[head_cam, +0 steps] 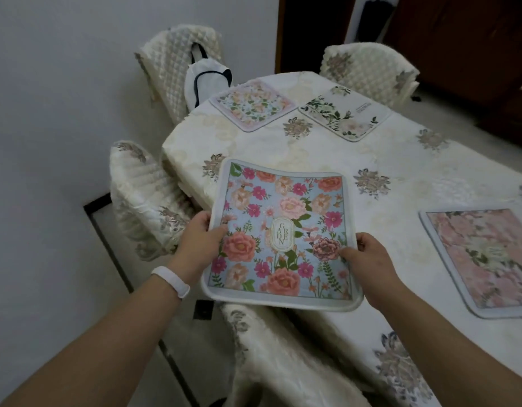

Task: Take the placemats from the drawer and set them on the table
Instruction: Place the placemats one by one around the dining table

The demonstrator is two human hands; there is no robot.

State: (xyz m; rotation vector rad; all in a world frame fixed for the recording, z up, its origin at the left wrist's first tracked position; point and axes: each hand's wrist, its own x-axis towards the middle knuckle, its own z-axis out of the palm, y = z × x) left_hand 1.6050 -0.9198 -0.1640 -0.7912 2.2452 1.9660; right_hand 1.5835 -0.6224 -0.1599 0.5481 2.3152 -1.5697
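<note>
A blue placemat (286, 227) printed with pink and orange flowers hangs over the table's near left edge, gripped by both hands. My left hand (199, 242) pinches its left edge and my right hand (368, 259) pinches its right edge. Its far end reaches over the cream tablecloth of the table (386, 160); whether it touches there I cannot tell. Three other placemats lie flat on the table: a pink one (486, 261) at the right, a pale flowered one (252, 105) at the far left, and a white one with green leaves (343, 117) beside it.
Cream-covered chairs ring the table: one (145, 198) left of my left hand, one (268, 356) below the mat, one (177, 54) at the far left with a white bag (204, 80) hung on it, one (368, 69) at the far end. A white wall stands left.
</note>
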